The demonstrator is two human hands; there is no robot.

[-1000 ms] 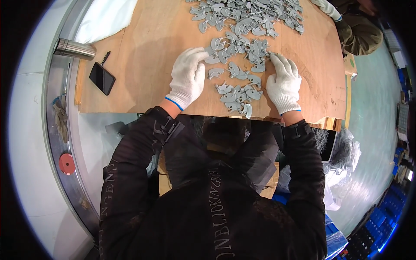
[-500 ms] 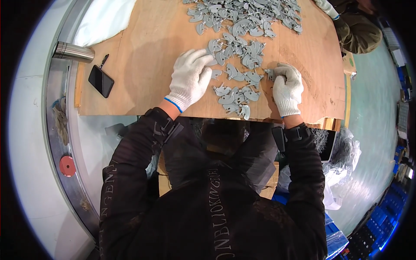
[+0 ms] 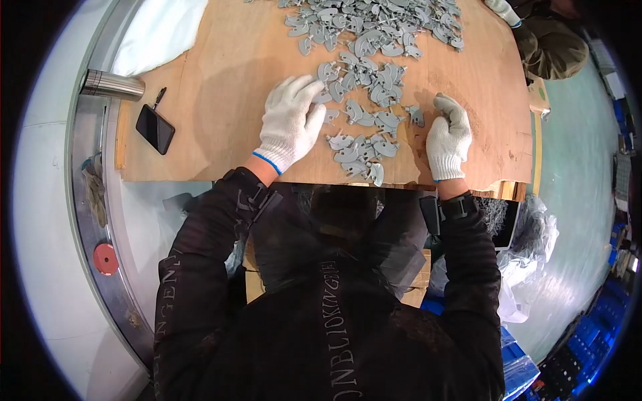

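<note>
In white knit gloves, both my hands rest over the wooden table (image 3: 227, 127). My left hand (image 3: 289, 120) lies with its fingers outstretched and thumb apart, its fingertips against the left edge of a small heap of curved grey parts (image 3: 364, 77). Those fingertips partly hide one part. On the right, my right hand (image 3: 448, 139) has its fingers curled, with a gap between them and the thumb, and nothing shows in it. A single grey part (image 3: 416, 115) lies just left of it, not touching. Nearer me is another loose cluster of grey parts (image 3: 361, 154).
A large pile of similar grey parts (image 3: 381, 30) covers the far side. At left are a phone (image 3: 156, 129), a metal flask (image 3: 114, 85) and white cloth (image 3: 160, 33). Another person's gloved hand (image 3: 503, 10) shows at far right. Clear plastic bags (image 3: 531, 247) lie below the right edge.
My right hand has drawn slightly right, away from the single grey part it was touching, and its fingers have loosened. The left hand has hardly moved.
</note>
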